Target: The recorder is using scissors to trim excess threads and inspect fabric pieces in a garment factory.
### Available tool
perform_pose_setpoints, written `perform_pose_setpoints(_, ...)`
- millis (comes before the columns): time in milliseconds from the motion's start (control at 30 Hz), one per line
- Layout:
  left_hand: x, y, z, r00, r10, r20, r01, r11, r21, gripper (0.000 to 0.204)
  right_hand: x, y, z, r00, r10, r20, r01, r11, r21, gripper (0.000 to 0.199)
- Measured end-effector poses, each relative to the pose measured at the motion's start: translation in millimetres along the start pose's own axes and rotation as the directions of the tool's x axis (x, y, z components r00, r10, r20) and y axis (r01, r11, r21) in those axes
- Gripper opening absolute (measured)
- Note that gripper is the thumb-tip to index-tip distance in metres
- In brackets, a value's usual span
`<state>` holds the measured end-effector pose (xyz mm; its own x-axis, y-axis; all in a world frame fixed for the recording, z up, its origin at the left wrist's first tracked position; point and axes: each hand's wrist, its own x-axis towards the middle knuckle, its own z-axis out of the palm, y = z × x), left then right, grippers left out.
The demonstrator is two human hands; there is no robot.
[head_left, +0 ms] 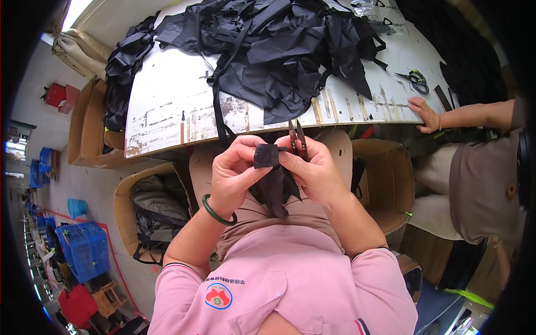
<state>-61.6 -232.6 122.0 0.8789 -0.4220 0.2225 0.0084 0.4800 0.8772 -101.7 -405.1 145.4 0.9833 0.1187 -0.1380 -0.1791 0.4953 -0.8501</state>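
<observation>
My left hand, a green bangle at its wrist, is closed on a small black fabric piece, pinching its folded end between thumb and fingers. The rest of the cloth hangs down over my lap. Close beside it, my right hand is closed around dark metal snips, whose blades point up toward the table. My right thumb also meets the edge of the fabric. Past my hands, a heap of black fabric pieces covers much of the table, with a strap dangling over the near edge.
The worn white table lies ahead. Dark-handled scissors rest at its right, near another person's hand. Cardboard boxes flank my legs; the left box holds a grey and black bag. Blue crates stand farther left.
</observation>
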Motion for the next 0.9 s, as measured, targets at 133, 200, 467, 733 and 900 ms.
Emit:
perform_pose_setpoints(133,2.3,1.9,5.1,0.999,-0.008,0.051,0.011,0.998,-0.06,0.011,0.4,9.4,-5.9,0.976,0.21,0.061,-0.219,0.947,0.234,0.016)
perform_pose_setpoints(200,3.7,5.7,2.7,0.992,-0.072,0.106,0.079,0.995,-0.061,0.013,4.6,14.9,-12.7,0.957,0.274,0.094,-0.289,0.92,0.263,0.017)
perform_pose_setpoints(467,4.7,3.8,-14.7,0.963,-0.099,0.251,0.074,0.992,0.105,0.017,16.3,11.5,-24.8,0.851,0.39,0.351,-0.482,0.845,0.23,0.011)
perform_pose_setpoints(733,2.9,-12.2,-9.5,0.992,0.122,-0.035,-0.119,0.989,0.086,0.014,-3.5,1.4,1.3,0.963,-0.23,-0.138,0.17,0.923,-0.345,0.016)
perform_pose_setpoints(900,0.3,-20.8,-13.9,0.93,0.356,0.089,-0.353,0.802,0.482,0.017,1.9,15.4,9.4,0.944,-0.314,-0.1,0.251,0.882,-0.399,0.02)
